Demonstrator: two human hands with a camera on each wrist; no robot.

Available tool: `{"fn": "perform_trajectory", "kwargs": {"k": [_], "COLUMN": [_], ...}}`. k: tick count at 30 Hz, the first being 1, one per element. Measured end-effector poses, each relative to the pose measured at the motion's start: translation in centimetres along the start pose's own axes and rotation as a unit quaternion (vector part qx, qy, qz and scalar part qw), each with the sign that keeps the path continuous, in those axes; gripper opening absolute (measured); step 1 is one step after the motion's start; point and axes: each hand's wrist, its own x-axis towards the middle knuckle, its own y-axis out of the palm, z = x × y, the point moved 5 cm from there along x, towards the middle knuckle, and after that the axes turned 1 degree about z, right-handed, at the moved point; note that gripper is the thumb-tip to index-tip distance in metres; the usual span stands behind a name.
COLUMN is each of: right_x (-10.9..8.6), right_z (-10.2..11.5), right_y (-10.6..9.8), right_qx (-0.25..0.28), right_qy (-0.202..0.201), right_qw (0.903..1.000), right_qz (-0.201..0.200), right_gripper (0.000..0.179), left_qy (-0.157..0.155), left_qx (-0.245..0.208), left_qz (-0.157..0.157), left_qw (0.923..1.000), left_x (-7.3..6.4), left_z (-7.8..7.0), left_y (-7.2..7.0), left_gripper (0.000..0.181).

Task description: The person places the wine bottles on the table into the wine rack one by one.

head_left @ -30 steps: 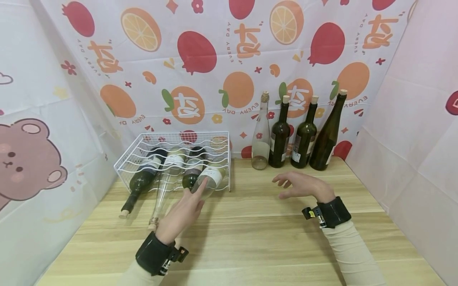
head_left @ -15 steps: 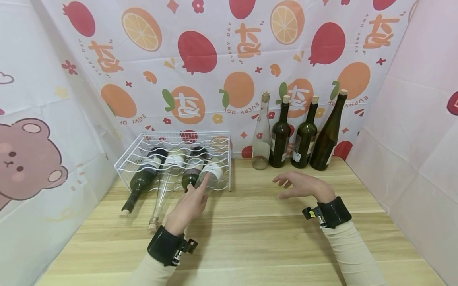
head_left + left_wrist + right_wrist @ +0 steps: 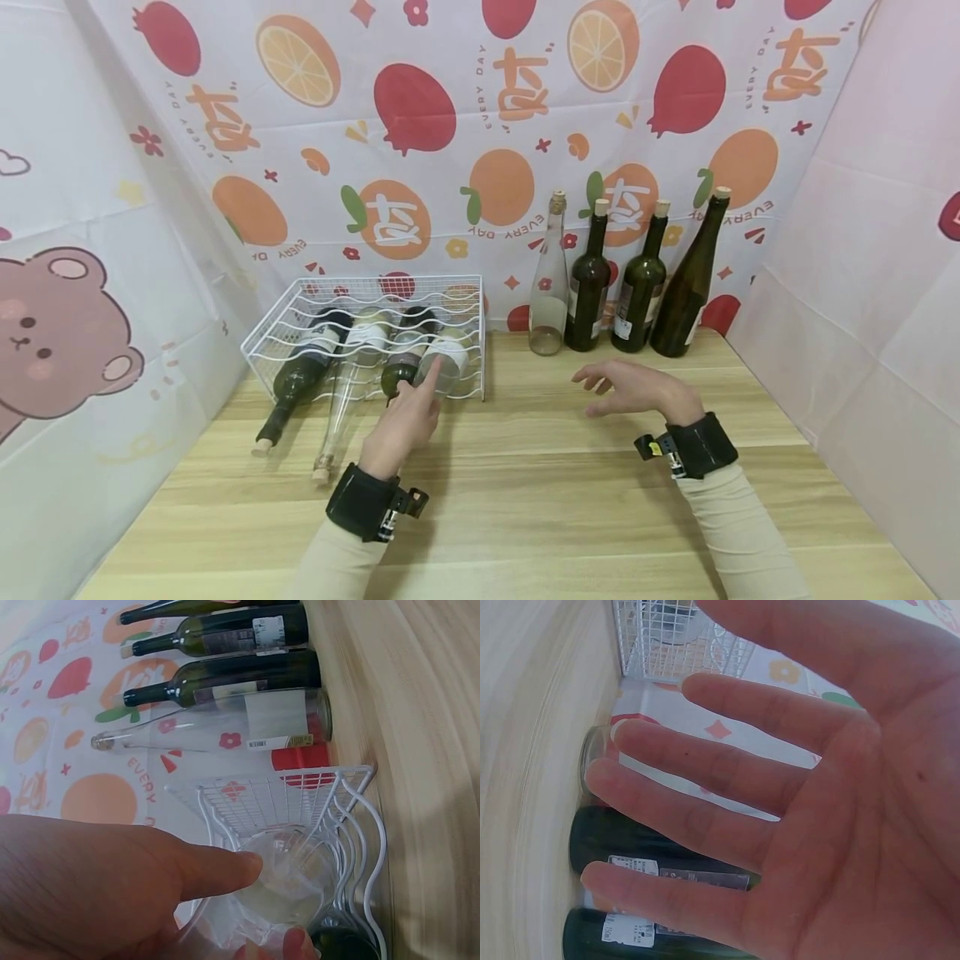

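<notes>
My left hand point(image 3: 402, 422) grips a clear glass bottle point(image 3: 450, 377) that lies in the right end of a white wire rack point(image 3: 483, 358), base inward. In the left wrist view the thumb point(image 3: 225, 870) stretches along the glass and fingertips show on the opposite side; the neck is hidden by the hand. Beside it lie a green bottle point(image 3: 405, 367), another clear bottle point(image 3: 341, 412) and a dark corked bottle point(image 3: 298, 375). My right hand point(image 3: 626, 387) hovers over the table holding nothing, its fingers spread in the right wrist view.
Against the fruit-print curtain point(image 3: 491, 92) stand a corked clear bottle point(image 3: 548, 308) and several dark green bottles point(image 3: 588, 287), right of the rack. The wooden table point(image 3: 517, 500) runs between curtain walls. Corked necks stick out from the rack's front.
My left hand has moved forward and slightly right, and the clear bottle in it has slid deeper into the rack and straightened. The right hand has stayed in place.
</notes>
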Motion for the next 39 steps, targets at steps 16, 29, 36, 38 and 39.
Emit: {"fn": "perform_trajectory", "kwargs": {"k": [16, 29, 36, 38, 39], "right_x": [0.1, 0.3, 0.3, 0.2, 0.2], "right_z": [-0.1, -0.3, -0.3, -0.3, -0.3], "right_y": [0.1, 0.2, 0.2, 0.2, 0.2], "right_qx": [-0.005, -0.001, 0.008, 0.01, 0.01], "right_qy": [0.0, 0.004, 0.012, 0.016, 0.017], "right_qw": [1.0, 1.0, 0.9999, 0.9998, 0.9998], "right_qz": [-0.004, 0.0, 0.003, 0.003, 0.003], "right_gripper": [0.052, 0.052, 0.053, 0.053, 0.053], "left_qy": [-0.047, -0.094, -0.096, -0.097, -0.096], "left_qx": [-0.007, -0.036, -0.043, -0.044, -0.044], "left_qz": [0.0, 0.017, -0.007, -0.012, -0.015], "left_qw": [0.9988, 0.9948, 0.9944, 0.9942, 0.9943], "left_x": [2.0, 3.3, 3.8, 3.9, 4.0], "left_z": [-0.2, 0.0, -0.2, -0.2, -0.3], "left_y": [1.0, 2.0, 2.2, 2.4, 2.4], "left_gripper": [0.065, 0.058, 0.052, 0.05, 0.049]}}
